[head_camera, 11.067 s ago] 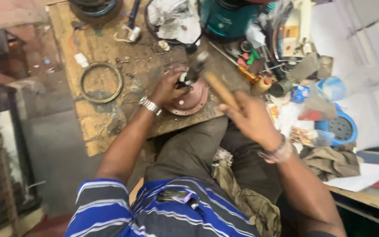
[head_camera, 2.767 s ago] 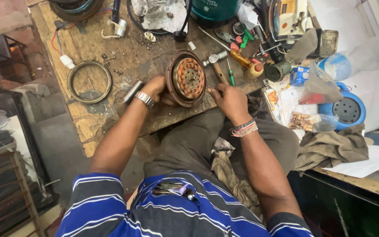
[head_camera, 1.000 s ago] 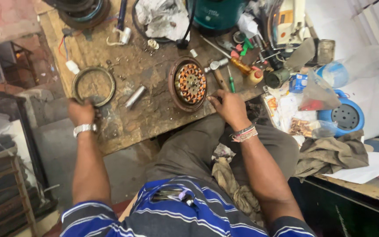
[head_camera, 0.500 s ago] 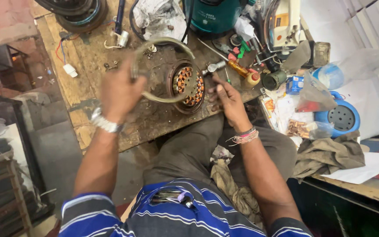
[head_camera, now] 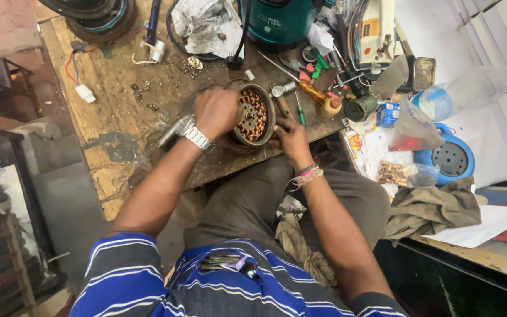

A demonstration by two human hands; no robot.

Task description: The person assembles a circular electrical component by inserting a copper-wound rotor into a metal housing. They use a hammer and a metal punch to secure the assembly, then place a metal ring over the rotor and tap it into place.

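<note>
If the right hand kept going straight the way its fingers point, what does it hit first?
The right hand points up the bench. First in line is probably the green-handled screwdriver just past the fingertips, beside the round wound motor part; depth is unclear.

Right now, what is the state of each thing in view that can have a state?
Round motor part: tilted on edge, copper coils facing out, held from both sides.
Left hand: closed on the part's left rim.
Right hand: resting on the part's right side.
Plastic bottle: lying down, blue cap on.
Screwdriver: lying flat.
Grey cloth: crumpled.
</note>
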